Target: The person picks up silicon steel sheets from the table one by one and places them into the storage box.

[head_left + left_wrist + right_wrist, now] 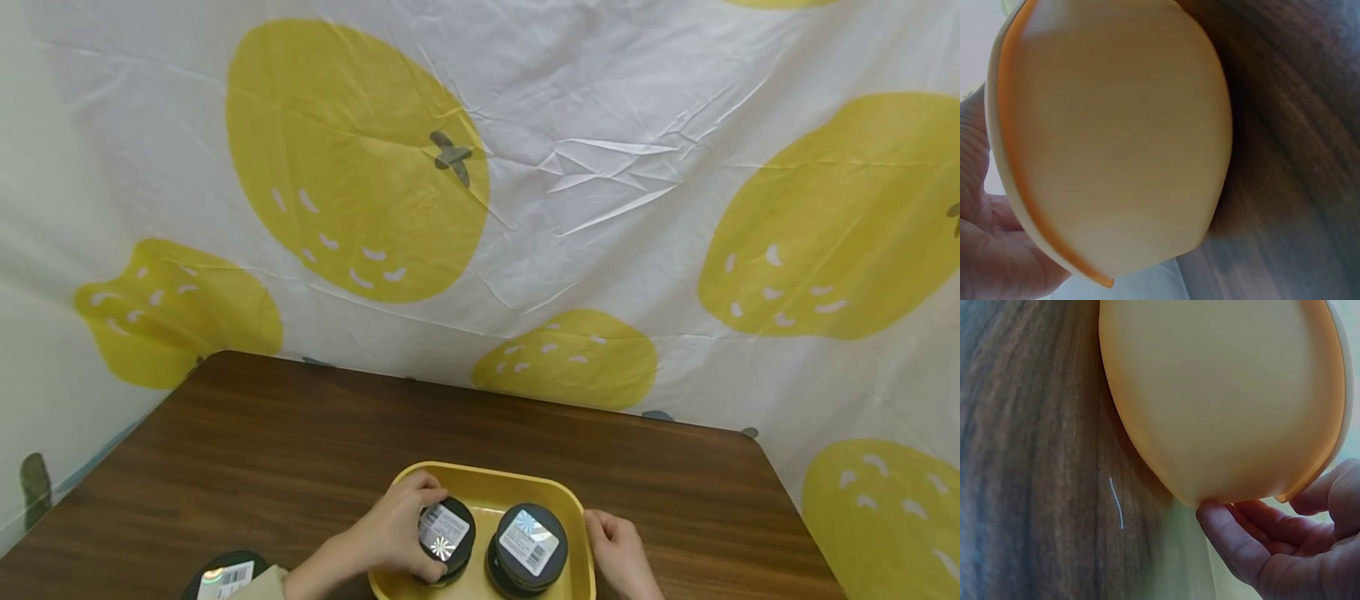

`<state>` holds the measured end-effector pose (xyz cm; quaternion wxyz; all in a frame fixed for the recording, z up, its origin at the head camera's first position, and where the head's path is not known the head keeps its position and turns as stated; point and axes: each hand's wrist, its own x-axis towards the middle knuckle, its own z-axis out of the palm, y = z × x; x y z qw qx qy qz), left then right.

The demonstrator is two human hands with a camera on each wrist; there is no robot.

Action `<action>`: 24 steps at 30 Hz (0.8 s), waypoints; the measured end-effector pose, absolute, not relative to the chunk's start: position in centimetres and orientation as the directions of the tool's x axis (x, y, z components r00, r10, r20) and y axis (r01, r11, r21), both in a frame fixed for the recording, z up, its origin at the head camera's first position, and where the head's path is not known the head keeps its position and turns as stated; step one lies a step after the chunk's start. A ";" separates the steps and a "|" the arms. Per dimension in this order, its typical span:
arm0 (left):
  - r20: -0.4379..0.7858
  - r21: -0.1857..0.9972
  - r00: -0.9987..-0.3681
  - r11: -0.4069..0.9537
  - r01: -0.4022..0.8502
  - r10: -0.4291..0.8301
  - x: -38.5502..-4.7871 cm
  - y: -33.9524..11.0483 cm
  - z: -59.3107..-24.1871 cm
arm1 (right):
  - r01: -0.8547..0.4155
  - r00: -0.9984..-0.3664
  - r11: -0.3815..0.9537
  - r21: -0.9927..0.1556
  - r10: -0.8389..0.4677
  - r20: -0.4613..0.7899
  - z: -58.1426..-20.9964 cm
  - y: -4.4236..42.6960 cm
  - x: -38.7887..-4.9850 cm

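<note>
A yellow tray [517, 481] stands near the table's front in the head view, with two round, black-lidded jars in it. My left hand [393, 532] reaches over the tray's left side and grips the left jar [450, 532], thumb and fingers around its lid. The right jar [531, 546], a black disc with a white label, sits beside it, partly over another dark round thing. At the tray's right rim, my right hand [621, 552] pinches the edge. The right wrist view shows its fingers [1229, 537] against the tray's outer wall [1222, 406].
Another black-lidded jar [232, 575] lies on the dark wooden table [315, 433] at the lower left, partly hidden by the left sleeve [262, 585]. Behind the table hangs a white cloth [585, 208] printed with yellow fruit.
</note>
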<state>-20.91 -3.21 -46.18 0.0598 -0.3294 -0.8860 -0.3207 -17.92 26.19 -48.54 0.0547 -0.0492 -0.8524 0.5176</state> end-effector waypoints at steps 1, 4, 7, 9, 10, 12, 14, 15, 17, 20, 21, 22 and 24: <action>0.316 0.527 -0.775 0.579 0.623 0.546 -20.9 -3.2 -46.3 | 0.030 -0.989 0.459 -0.888 0.143 0.041 -48.6 26.2 -17.9; 0.318 0.521 -0.775 0.582 0.624 0.546 -20.8 -3.1 -46.5 | 0.034 -0.989 0.465 -0.885 0.146 0.038 -48.6 26.2 -17.9; 0.314 0.519 -0.777 0.587 0.621 0.545 -20.8 -3.0 -46.6 | 0.042 -0.989 0.466 -0.884 0.147 0.030 -48.6 26.2 -18.0; 0.305 0.521 -0.780 0.591 0.616 0.546 -20.8 -3.0 -46.6 | 0.046 -0.989 0.467 -0.883 0.146 0.026 -48.7 26.3 -18.0; 0.302 0.520 -0.781 0.591 0.616 0.547 -20.8 -3.0 -46.6 | 0.047 -0.989 0.468 -0.882 0.146 0.025 -48.7 26.3 -18.0; 0.297 0.519 -0.781 0.593 0.615 0.550 -20.7 -3.1 -46.6 | 0.048 -0.989 0.467 -0.883 0.147 0.023 -48.7 26.3 -18.1; 0.290 0.523 -0.783 0.594 0.612 0.551 -20.7 -3.1 -46.7 | 0.044 -0.989 0.464 -0.885 0.147 0.028 -48.6 26.2 -18.0; 0.289 0.524 -0.783 0.593 0.611 0.551 -20.7 -3.1 -46.7 | 0.040 -0.989 0.464 -0.885 0.144 0.031 -48.6 26.2 -18.0; 0.290 0.522 -0.782 0.594 0.612 0.551 -20.7 -3.1 -46.8 | 0.039 -0.989 0.459 -0.888 0.144 0.031 -48.6 26.2 -18.0; 0.290 0.519 -0.781 0.595 0.614 0.553 -20.7 -3.0 -46.9 | 0.039 -0.989 0.454 -0.890 0.146 0.031 -48.6 26.2 -18.0; 0.291 0.517 -0.780 0.595 0.616 0.554 -20.7 -3.0 -46.9 | 0.042 -0.988 0.450 -0.892 0.149 0.029 -48.6 26.1 -18.0; 0.291 0.514 -0.779 0.596 0.617 0.556 -20.7 -3.0 -47.0 | 0.045 -0.988 0.446 -0.894 0.152 0.026 -48.6 26.1 -18.0; 0.289 0.514 -0.776 0.594 0.619 0.560 -20.7 -2.9 -47.0 | 0.048 -0.987 0.442 -0.896 0.156 0.024 -48.6 26.1 -17.9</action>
